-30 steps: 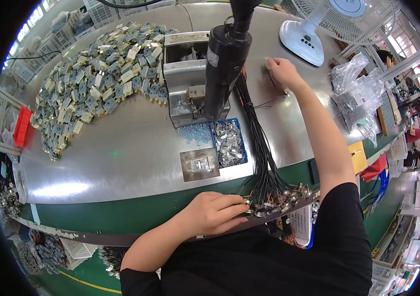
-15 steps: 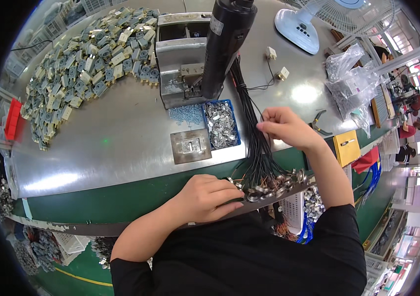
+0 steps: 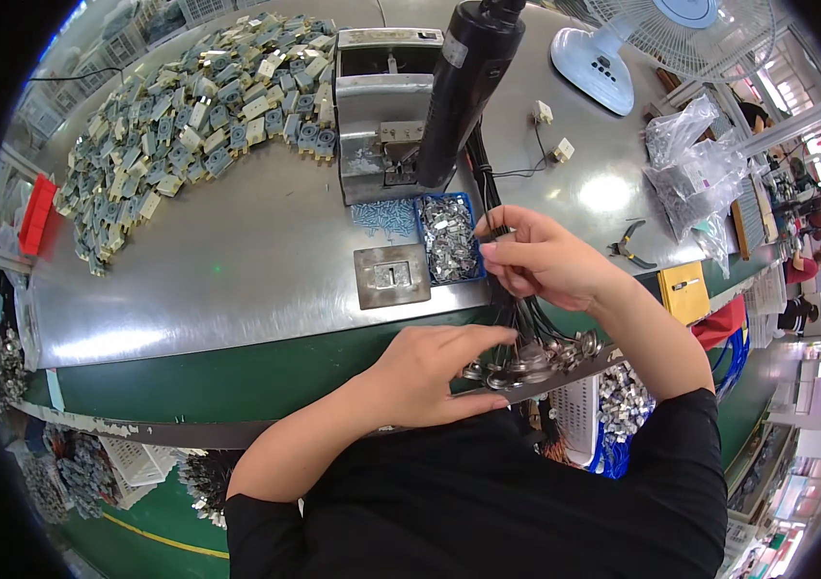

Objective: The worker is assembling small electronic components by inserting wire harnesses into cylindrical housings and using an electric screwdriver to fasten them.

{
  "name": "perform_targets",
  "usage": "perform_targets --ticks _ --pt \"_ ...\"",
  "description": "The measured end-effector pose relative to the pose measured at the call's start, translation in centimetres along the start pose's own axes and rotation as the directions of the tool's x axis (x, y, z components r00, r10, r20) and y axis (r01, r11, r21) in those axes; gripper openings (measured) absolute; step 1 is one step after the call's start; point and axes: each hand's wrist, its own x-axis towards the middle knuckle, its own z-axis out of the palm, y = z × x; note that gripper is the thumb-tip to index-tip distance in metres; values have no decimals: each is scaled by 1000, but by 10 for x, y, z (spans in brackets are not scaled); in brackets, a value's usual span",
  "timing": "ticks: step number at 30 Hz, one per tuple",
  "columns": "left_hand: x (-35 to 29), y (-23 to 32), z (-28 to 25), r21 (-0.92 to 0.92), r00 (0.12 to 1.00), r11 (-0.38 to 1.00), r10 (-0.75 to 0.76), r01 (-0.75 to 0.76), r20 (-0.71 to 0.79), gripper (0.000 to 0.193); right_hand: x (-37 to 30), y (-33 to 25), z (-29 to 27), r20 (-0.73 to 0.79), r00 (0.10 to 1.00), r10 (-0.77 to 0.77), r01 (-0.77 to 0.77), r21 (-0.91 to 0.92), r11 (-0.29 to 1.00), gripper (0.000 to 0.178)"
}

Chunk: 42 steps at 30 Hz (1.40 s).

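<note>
A bundle of thin black cables runs down the bench to its front edge, where the cables end in shiny round metal parts. Across the bundle reaches my right hand, its thumb and fingers pinched around a black cable; the exact grip is partly hidden. Beside the round metal ends is my left hand, thumb and fingers spread apart with nothing between them. A blue tray of small metal pieces lies just left of the right hand. Left of that sits a flat metal fixture plate with a recessed slot.
A metal machine with a black cylinder stands behind the tray. Blue screws lie before it. Grey-and-cream parts are heaped at far left. Pliers, a yellow pad and a fan are at right.
My right hand has moved left and closed over the cable bundle. My left hand has shifted slightly right and opened, its thumb and fingers parting. The view has turned a little.
</note>
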Motion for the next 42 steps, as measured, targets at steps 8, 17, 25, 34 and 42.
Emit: perform_targets --ticks 8,17,25,34,42 --pt "-10 -18 1 73 989 987 147 -145 -20 49 -9 -48 -35 -98 995 38 -57 -202 978 26" --pt "4 -3 -8 -319 999 947 -1 -14 -47 103 6 -9 44 -130 991 -20 65 349 935 33" --pt "-9 5 -29 -247 980 969 -19 -31 -200 42 15 -43 53 34 998 -49 52 -897 438 37" --pt "-21 13 -85 -390 789 878 -440 278 -428 15 56 -29 52 793 466 -393 852 -522 -42 27" --pt "-28 -11 -113 -722 799 606 -588 333 -125 17 60 -23 56 663 612 -432 787 -565 248 16"
